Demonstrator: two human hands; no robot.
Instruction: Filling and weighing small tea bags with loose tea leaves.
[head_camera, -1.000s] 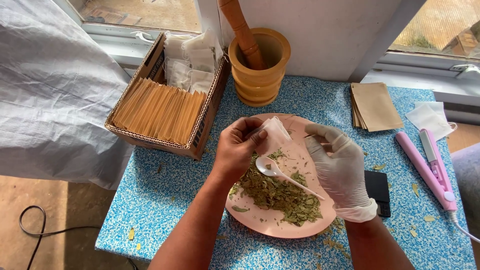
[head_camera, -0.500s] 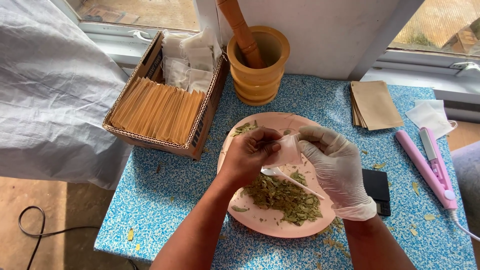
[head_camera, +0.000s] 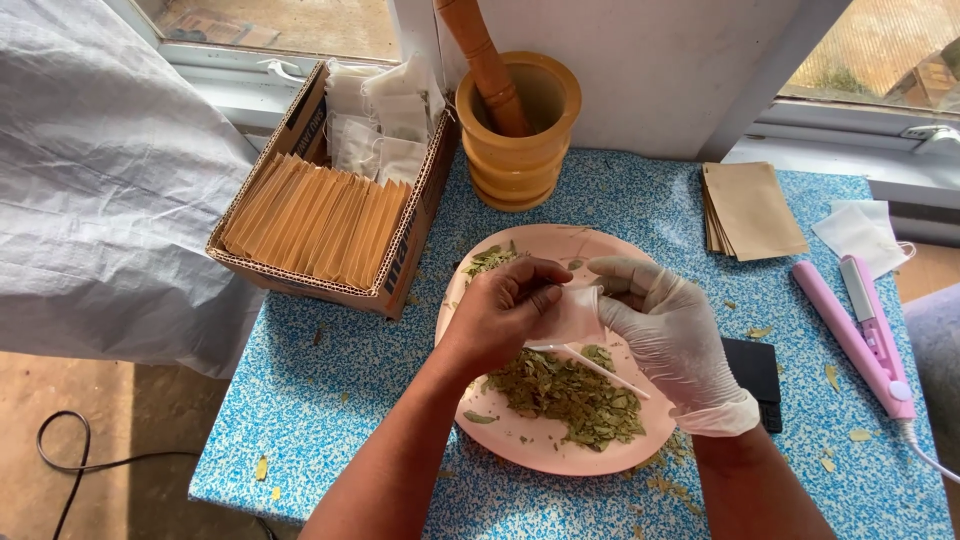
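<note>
A small translucent white pouch (head_camera: 572, 315) is pinched between the two hands above the pink plate (head_camera: 520, 450), just over its centre. The bare left hand (head_camera: 500, 315) is clenched on the pouch's 9 o'clock edge, thumb and fingertips pressed together. The gloved right hand (head_camera: 668, 335) grasps the 3 o'clock edge, and a white plastic spoon (head_camera: 600, 365) is also held in its grip, the handle slanting toward 4 o'clock across the plate. Beneath the hands a heap of dried green leaves (head_camera: 565, 392) is spread on the plate, with a smaller scatter near the rim at 11 o'clock.

The plate is set on a blue speckled bench (head_camera: 320, 400), its rim lying near the bench's front edge at 6 o'clock. At 10 o'clock a cardboard box (head_camera: 400, 265) is filled with brown paper sachets (head_camera: 315, 220) and white pouches at its far end; its corner is close beside the plate's rim. At 12 o'clock a wooden mortar (head_camera: 520, 150) with a pestle (head_camera: 485, 65) is stood against the wall. At 2 o'clock a stack of brown envelopes (head_camera: 752, 208) lies well apart from the plate. A black flat object (head_camera: 752, 370) is found just beside the right wrist at 3 o'clock, and a pink heat sealer (head_camera: 865, 335) lies near the bench's right edge. Open bench surface is left at 8 o'clock, between the box and the front edge
</note>
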